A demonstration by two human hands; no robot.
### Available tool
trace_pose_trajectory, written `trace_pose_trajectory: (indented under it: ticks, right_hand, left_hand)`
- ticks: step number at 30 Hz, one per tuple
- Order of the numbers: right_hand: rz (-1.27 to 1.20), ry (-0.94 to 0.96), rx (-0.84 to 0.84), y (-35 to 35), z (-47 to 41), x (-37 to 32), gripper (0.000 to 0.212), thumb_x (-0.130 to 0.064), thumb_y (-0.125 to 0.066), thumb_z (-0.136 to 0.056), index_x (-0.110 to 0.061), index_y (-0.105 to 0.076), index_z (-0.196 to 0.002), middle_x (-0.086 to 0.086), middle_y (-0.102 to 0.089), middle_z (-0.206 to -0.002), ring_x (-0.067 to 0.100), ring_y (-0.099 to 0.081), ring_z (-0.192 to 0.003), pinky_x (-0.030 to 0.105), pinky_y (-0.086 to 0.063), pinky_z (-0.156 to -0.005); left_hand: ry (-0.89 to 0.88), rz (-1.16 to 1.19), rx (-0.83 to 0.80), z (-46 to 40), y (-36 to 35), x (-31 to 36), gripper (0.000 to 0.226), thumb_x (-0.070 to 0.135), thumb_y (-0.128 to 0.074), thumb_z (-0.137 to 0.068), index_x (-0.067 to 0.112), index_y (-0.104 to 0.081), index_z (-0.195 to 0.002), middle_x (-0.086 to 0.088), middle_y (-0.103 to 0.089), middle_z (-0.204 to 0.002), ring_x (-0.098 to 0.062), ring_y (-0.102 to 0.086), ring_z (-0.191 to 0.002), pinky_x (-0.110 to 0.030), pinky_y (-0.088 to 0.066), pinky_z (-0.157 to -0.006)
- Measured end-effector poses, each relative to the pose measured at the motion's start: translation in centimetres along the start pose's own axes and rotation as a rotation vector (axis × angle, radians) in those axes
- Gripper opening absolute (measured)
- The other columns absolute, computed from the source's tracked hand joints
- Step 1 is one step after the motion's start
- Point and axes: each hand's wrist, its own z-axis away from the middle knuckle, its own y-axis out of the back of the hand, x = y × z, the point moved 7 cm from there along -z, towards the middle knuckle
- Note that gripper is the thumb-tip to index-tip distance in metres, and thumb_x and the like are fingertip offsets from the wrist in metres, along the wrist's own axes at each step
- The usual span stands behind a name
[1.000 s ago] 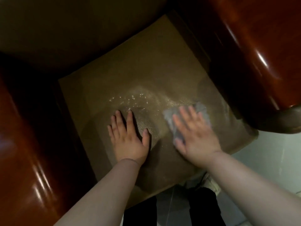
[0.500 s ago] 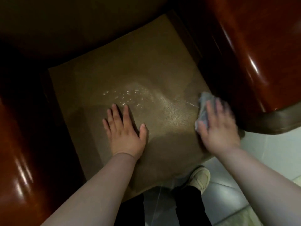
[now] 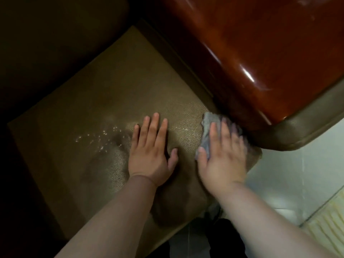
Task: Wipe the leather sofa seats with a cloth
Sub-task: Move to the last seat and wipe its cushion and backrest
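The brown leather seat cushion (image 3: 115, 86) fills the middle of the view, with small wet droplets (image 3: 100, 136) shining on it left of centre. My left hand (image 3: 151, 151) lies flat on the cushion, fingers straight and spread. My right hand (image 3: 221, 155) presses a grey cloth (image 3: 206, 129) flat against the cushion's right edge, close to the armrest. Most of the cloth is hidden under the palm and fingers.
A glossy red-brown wooden armrest (image 3: 260, 53) with a leather-padded end rises right of the seat. The dark sofa back (image 3: 55, 34) lies at the far left. Pale floor tiles (image 3: 290, 179) and a cream mat (image 3: 327, 220) show at the lower right.
My right hand has slid the cloth from the seat's middle to its right edge by the armrest. The view has shifted right; my left hand stays flat on the cushion.
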Motion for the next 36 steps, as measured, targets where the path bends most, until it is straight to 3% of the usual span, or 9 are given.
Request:
trace_pose_trajectory:
  ticks: [6, 11, 19, 25, 27, 29, 31, 33, 36]
  right_hand:
    - [0.123, 0.487, -0.114, 0.1, -1.5, -1.2, 0.07, -0.057, -0.031, -0.103, -0.031, -0.013, -0.165, 0.002, -0.002, -0.175, 0.024, 0.004, -0.161, 0.041, 0.001, -0.129]
    - [0.041, 0.156, -0.069, 2.1, -5.5, -1.0, 0.069, -0.053, -0.021, -0.104, -0.028, -0.003, -0.166, -0.001, 0.006, -0.174, 0.021, 0.005, -0.16, 0.044, -0.008, -0.128]
    - [0.136, 0.604, -0.26, 1.6, -4.2, -4.6, 0.068, -0.059, -0.018, -0.103, -0.034, 0.0, -0.164, -0.002, 0.011, -0.173, 0.021, 0.015, -0.159, 0.046, -0.002, -0.13]
    - [0.055, 0.203, -0.103, 2.8, -9.9, -6.5, 0.079, -0.06, -0.018, -0.098, -0.023, -0.007, -0.167, 0.01, 0.002, -0.174, 0.033, -0.004, -0.16, 0.05, -0.012, -0.129]
    - [0.058, 0.451, -0.075, 1.6, -6.6, -9.9, 0.075, -0.057, -0.029, -0.099, -0.023, -0.02, -0.166, 0.011, -0.01, -0.173, 0.035, -0.011, -0.159, 0.049, -0.013, -0.128]
    - [0.098, 0.718, -0.194, 0.9, -4.4, -10.9, 0.072, -0.06, -0.034, -0.101, -0.033, -0.016, -0.166, 0.001, -0.001, -0.174, 0.026, 0.002, -0.161, 0.043, -0.004, -0.129]
    - [0.129, 0.803, -0.168, 1.7, -6.8, -10.4, 0.072, -0.061, -0.036, -0.1, -0.034, -0.019, -0.165, 0.0, -0.005, -0.173, 0.025, -0.001, -0.16, 0.043, -0.004, -0.129]
    - [0.044, 0.58, -0.067, 3.6, -11.9, -8.9, 0.071, -0.054, -0.04, -0.102, -0.026, -0.025, -0.165, 0.009, -0.012, -0.173, 0.031, -0.011, -0.159, 0.047, -0.014, -0.129]
    - [-0.023, 0.187, -0.123, 3.5, -15.1, -8.8, 0.071, -0.054, -0.029, -0.105, -0.03, -0.003, -0.167, 0.004, 0.006, -0.174, 0.029, -0.004, -0.16, 0.044, -0.009, -0.128]
  left_hand:
    - [0.0, 0.004, 0.033, 0.0, -0.5, -0.5, 0.084, 0.053, -0.04, -0.095, 0.015, -0.023, -0.167, -0.009, -0.015, -0.175, -0.03, -0.008, -0.163, -0.051, -0.005, -0.131]
    - [0.003, 0.019, 0.022, -0.1, -0.3, -0.4, 0.084, 0.053, -0.042, -0.094, 0.014, -0.025, -0.166, -0.009, -0.017, -0.175, -0.031, -0.011, -0.162, -0.051, -0.006, -0.131]
    - [-0.006, 0.034, -0.131, -0.2, 1.4, -0.2, 0.085, 0.056, -0.031, -0.101, 0.01, -0.008, -0.168, -0.008, 0.001, -0.177, -0.023, 0.01, -0.162, -0.043, 0.009, -0.131]
    - [0.25, 0.09, -0.06, -1.6, 3.9, -6.1, 0.09, 0.067, -0.03, -0.097, 0.017, -0.008, -0.169, -0.004, 0.001, -0.176, -0.02, 0.008, -0.162, -0.041, 0.009, -0.13]
    - [0.307, 0.088, -0.056, -2.3, 4.1, -8.8, 0.094, 0.07, -0.026, -0.092, 0.018, -0.011, -0.169, -0.004, -0.003, -0.176, -0.02, 0.005, -0.162, -0.043, 0.005, -0.131]
    - [0.303, 0.087, -0.075, -2.9, 3.7, -10.1, 0.095, 0.071, -0.026, -0.09, 0.021, -0.008, -0.169, -0.003, -0.001, -0.177, -0.02, 0.006, -0.162, -0.043, 0.005, -0.131]
    - [0.29, 0.085, -0.075, -3.0, 3.1, -10.4, 0.093, 0.072, -0.025, -0.093, 0.023, -0.003, -0.169, -0.002, 0.004, -0.177, -0.02, 0.01, -0.162, -0.044, 0.006, -0.131]
    - [0.288, 0.079, -0.038, -2.9, 2.7, -10.4, 0.091, 0.071, -0.023, -0.095, 0.022, -0.002, -0.169, -0.002, 0.006, -0.177, -0.02, 0.012, -0.162, -0.045, 0.006, -0.131]
    - [0.286, 0.033, -0.002, -2.9, 2.1, -10.6, 0.089, 0.069, -0.025, -0.097, 0.02, -0.005, -0.169, -0.004, 0.002, -0.177, -0.023, 0.007, -0.163, -0.048, 0.002, -0.132]
